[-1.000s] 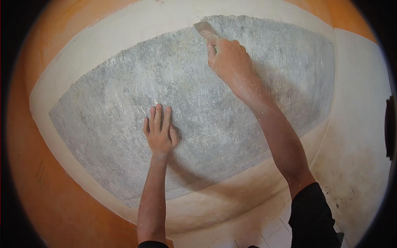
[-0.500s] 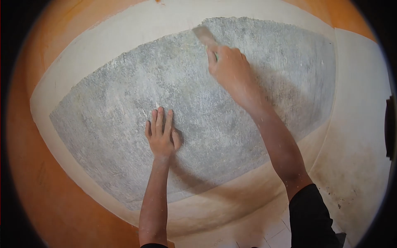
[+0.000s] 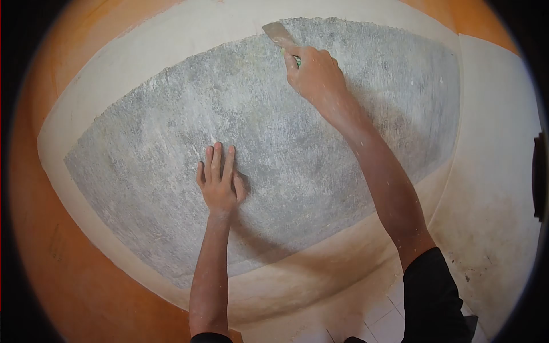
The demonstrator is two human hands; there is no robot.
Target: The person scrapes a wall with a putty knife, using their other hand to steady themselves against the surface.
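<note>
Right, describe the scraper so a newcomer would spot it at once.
On the wall, find the big grey patch and its ragged upper edge. Just below, the right hand grips the scraper, its flat blade reaching that edge. It is the only tool held; the left hand has none.

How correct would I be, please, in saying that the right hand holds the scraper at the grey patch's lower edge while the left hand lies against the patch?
Only the edge is wrong: the head view shows the scraper at the upper edge of the grey patch. The right hand holds it, and the left hand lies against the patch.
</note>
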